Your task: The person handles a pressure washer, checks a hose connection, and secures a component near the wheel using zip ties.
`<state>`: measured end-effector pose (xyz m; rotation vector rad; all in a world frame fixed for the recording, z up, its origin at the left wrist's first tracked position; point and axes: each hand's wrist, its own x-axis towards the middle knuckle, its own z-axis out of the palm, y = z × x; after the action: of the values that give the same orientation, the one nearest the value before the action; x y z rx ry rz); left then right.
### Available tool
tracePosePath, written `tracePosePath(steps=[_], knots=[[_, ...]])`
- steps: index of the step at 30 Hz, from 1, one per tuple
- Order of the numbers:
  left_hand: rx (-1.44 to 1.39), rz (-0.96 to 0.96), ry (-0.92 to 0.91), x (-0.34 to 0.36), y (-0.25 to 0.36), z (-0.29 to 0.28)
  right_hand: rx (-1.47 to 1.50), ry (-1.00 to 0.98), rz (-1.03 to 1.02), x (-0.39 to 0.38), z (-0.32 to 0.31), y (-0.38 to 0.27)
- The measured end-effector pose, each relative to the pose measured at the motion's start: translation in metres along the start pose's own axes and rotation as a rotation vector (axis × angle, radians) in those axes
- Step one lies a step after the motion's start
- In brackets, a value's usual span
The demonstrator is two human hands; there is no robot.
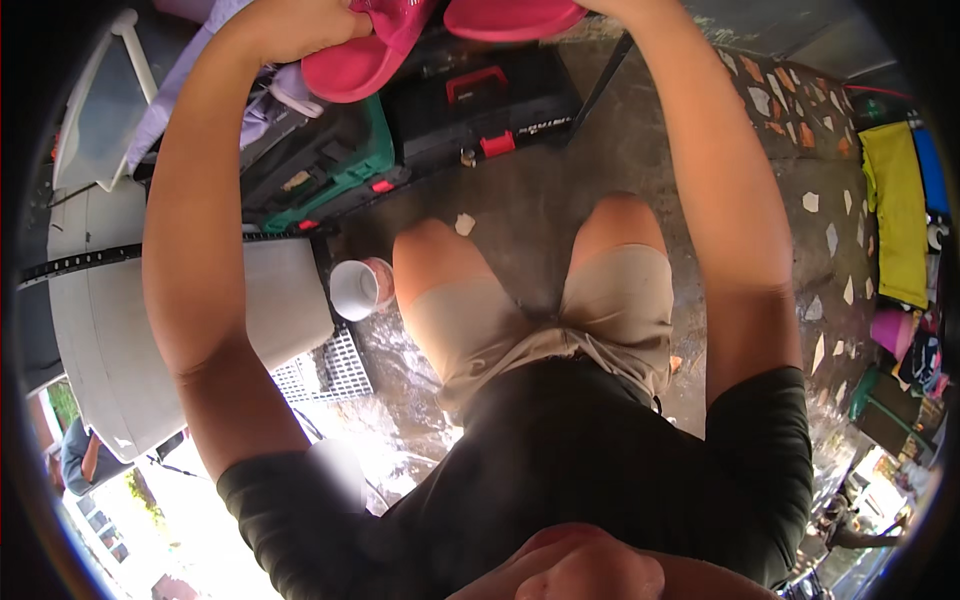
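Observation:
At the top edge, a pink sandal point(345, 75) hangs from my left hand point(305, 28), whose fingers are closed on its upper part. A second pink sandal point(512, 20), beside it on the right, is partly cut off by the frame. My right hand point(612, 6) meets the heel end of that sandal and appears to grip it. Most of the right hand's fingers lie beyond the picture. Both arms stretch forward over a wet-looking brown floor point(520, 200).
Below the sandals stand a black toolbox point(430, 120) with red latches and a green-edged black case point(385, 150). A white bucket point(352, 290) is near my left knee, beside a large pale grey container point(250, 300). Yellow cloth point(895, 215) hangs at right. Another person point(80, 455) shows at far left.

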<state>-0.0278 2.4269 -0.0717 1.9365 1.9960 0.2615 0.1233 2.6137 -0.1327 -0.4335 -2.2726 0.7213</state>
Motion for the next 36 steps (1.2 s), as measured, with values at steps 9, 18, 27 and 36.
tracePosePath(steps=[9, 18, 27, 36], knots=[[-0.304, 0.173, 1.061, -0.063, 0.005, 0.117, 0.611, 0.698, -0.208, -0.156, 0.064, 0.071], [-0.276, -0.612, 0.946, -0.015, -0.098, 0.391, 0.999, 0.147, 1.375, -0.189, 0.245, 0.175], [0.037, -0.655, 1.082, 0.006, -0.096, 0.37, 1.158, 0.296, 1.249, -0.125, 0.193, 0.123], [-0.174, -0.627, 1.181, 0.009, -0.136, 0.341, 1.189, -0.164, 0.901, -0.059, 0.211, 0.214]])
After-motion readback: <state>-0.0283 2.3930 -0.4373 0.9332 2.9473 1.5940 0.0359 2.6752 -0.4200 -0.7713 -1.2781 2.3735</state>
